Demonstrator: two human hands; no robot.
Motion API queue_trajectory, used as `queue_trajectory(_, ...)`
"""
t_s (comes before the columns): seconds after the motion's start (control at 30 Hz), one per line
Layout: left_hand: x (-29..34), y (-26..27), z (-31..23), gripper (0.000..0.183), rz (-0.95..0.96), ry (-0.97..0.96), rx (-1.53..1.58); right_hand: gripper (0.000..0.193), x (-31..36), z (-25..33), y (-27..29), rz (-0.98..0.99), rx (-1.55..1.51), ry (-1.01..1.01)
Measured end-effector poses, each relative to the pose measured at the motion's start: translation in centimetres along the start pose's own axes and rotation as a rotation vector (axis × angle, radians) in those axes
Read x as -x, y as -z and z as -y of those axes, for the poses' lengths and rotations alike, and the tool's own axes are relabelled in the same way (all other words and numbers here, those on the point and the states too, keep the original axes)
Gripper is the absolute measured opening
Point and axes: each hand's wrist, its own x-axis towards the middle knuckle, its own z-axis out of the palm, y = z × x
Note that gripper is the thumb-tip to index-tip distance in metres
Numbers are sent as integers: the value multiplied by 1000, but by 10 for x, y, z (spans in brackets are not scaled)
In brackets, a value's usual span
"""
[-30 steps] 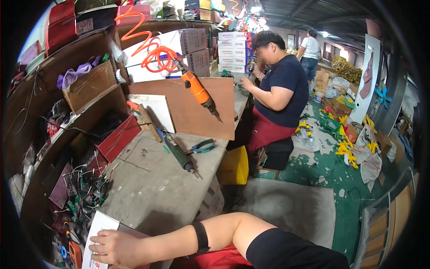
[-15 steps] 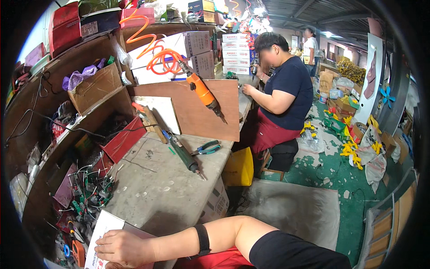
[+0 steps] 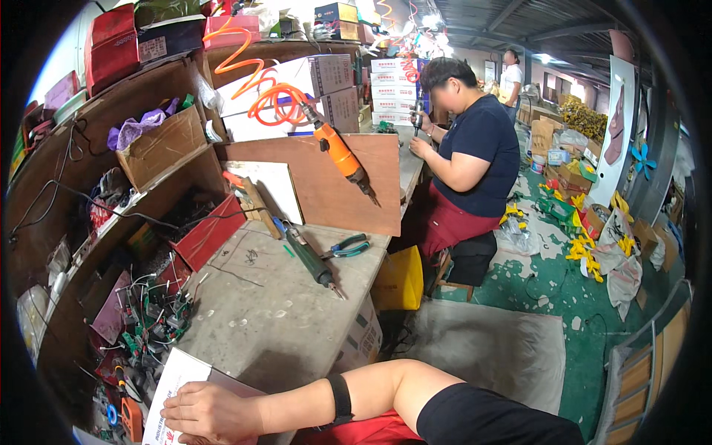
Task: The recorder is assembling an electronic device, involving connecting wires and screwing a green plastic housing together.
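Note:
At the lower left, my right hand (image 3: 211, 411) lies over a white cardboard box (image 3: 176, 380) with printing, its fingers bent together on the box's top. A black strap (image 3: 340, 399) circles my right forearm. My left hand is out of view. Farther along the grey bench lies a dark green electric screwdriver (image 3: 311, 257), its bit toward the near edge. Beside it sit teal-handled pliers (image 3: 346, 246). An orange power screwdriver (image 3: 340, 153) hangs from a coiled orange hose (image 3: 276, 104) above the bench.
A brown wooden board (image 3: 345, 182) stands across the bench. Green parts with wires (image 3: 152, 319) fill the left side, near a red bin (image 3: 211, 233) and an orange-handled tool (image 3: 131, 419). A co-worker (image 3: 475, 152) sits beyond the board. A yellow bag (image 3: 400, 278) hangs by the bench.
My right hand stays on the box, almost unmoved. The view has shifted slightly. The co-worker's hands now hold a driver upright over the bench, and the person far behind has moved left.

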Motion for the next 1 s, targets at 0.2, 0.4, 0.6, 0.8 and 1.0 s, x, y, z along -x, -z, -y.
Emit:
queue_trajectory(0.2,1,1,-1,59,-10,-11,-1,29,0,3,2,1,-8,-11)
queue_trajectory(0.4,0,2,-2,59,-3,-1,-1,29,1,3,3,-5,-11,-16)
queue_trajectory(0.6,-1,2,-3,59,-2,-13,2,28,2,2,3,-25,-6,15)
queue_trajectory(0.8,-1,2,-3,58,-13,-36,19,25,-1,4,13,-26,-25,7)
queue_trajectory(1.0,1,2,0,60,13,19,1,18,5,13,46,-94,-128,70)
